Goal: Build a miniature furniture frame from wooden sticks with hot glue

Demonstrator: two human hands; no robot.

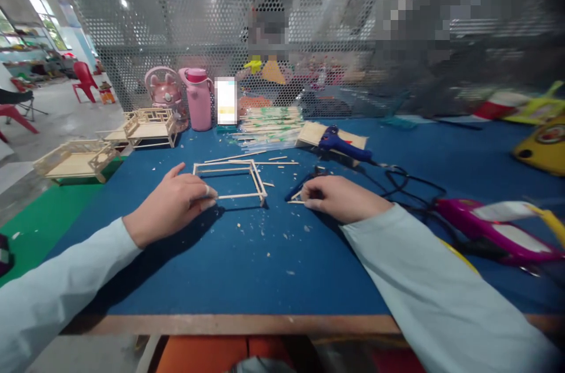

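Observation:
A small rectangular frame of thin wooden sticks stands on the blue table. Its left front corner is pinched between the fingers of my left hand. To the right of the frame, my right hand is closed at the fingertips over short pale sticks lying beside a dark blue tool. What exactly its fingers grip is too small to tell. Loose thin sticks and small scraps lie behind and around the frame.
Bundled sticks, a blue glue gun with a cable, and a pink bottle are at the back. Miniature wooden furniture stands left. A magenta tool lies right. Perforated metal screen rises behind the table.

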